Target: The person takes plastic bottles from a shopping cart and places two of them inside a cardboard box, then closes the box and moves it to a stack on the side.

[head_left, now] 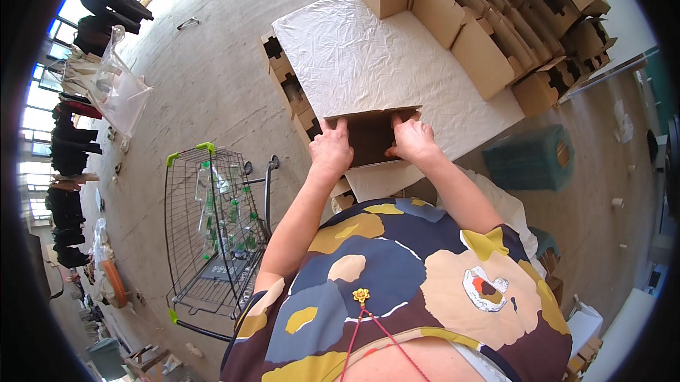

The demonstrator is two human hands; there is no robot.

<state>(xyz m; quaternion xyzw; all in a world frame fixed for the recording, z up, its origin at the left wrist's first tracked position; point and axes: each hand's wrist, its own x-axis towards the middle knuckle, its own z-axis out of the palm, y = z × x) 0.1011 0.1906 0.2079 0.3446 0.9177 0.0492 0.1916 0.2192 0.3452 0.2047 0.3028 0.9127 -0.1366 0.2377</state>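
Note:
A brown cardboard box (pixel 371 139) sits at the near end of the white-covered table (pixel 354 52), its dark inside facing up toward me. My left hand (pixel 333 145) grips its left side, fingertips at the far corner. On the opposite side my right hand (pixel 414 139) holds the box wall, with the thumb lying inside the opening and the fingers near the far right corner. Both hands are closed on the cardboard. The box's bottom and outer walls are mostly hidden.
Many folded cardboard boxes (pixel 489 35) stand packed at the table's far right. More cardboard pieces (pixel 292 88) line its left edge. A wire shopping cart (pixel 212 233) with plastic bottles is on the floor at left. A green wrapped bundle (pixel 528 157) lies at right.

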